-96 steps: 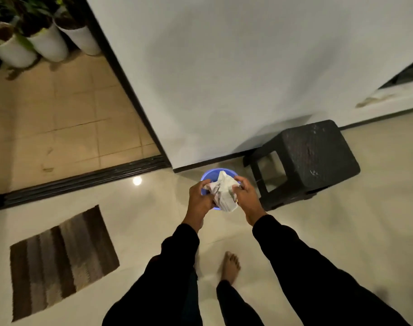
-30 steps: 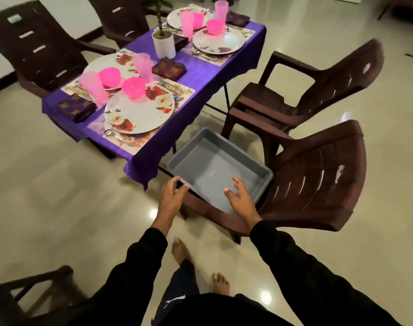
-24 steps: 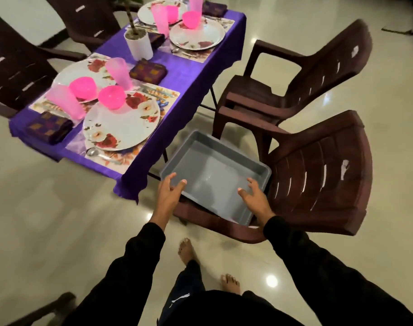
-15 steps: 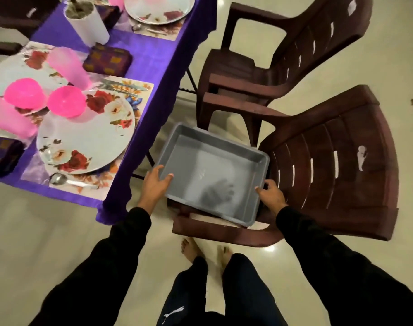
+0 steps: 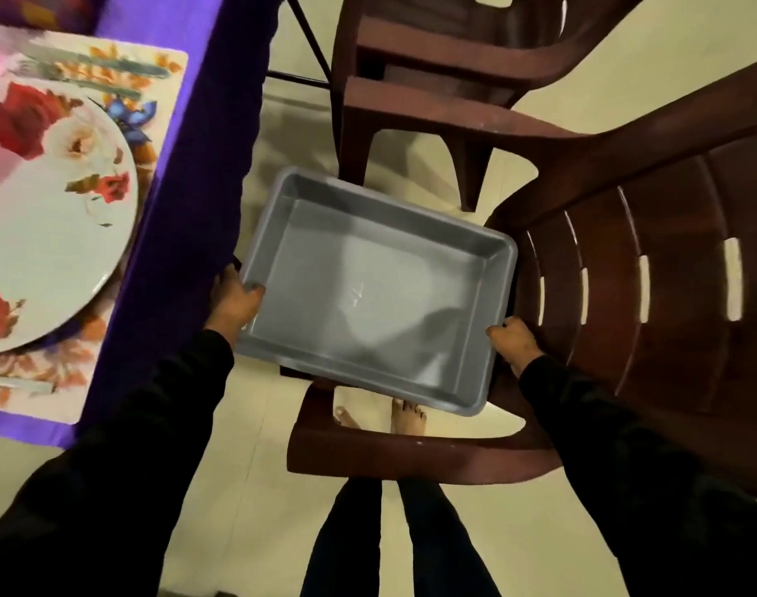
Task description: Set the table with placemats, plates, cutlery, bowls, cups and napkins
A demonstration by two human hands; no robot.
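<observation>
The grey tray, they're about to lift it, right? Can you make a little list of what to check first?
1. Left hand grips the grey tray at its left rim: ok.
2. Right hand grips the right rim: ok.
3. Tray holds nothing that could spill: ok.
4. Tray keeps clear of the purple tablecloth beside it: cannot tell, they look very close.
5. Bare feet below the tray are out of the way: not ok, they stand right under its near edge.
</observation>
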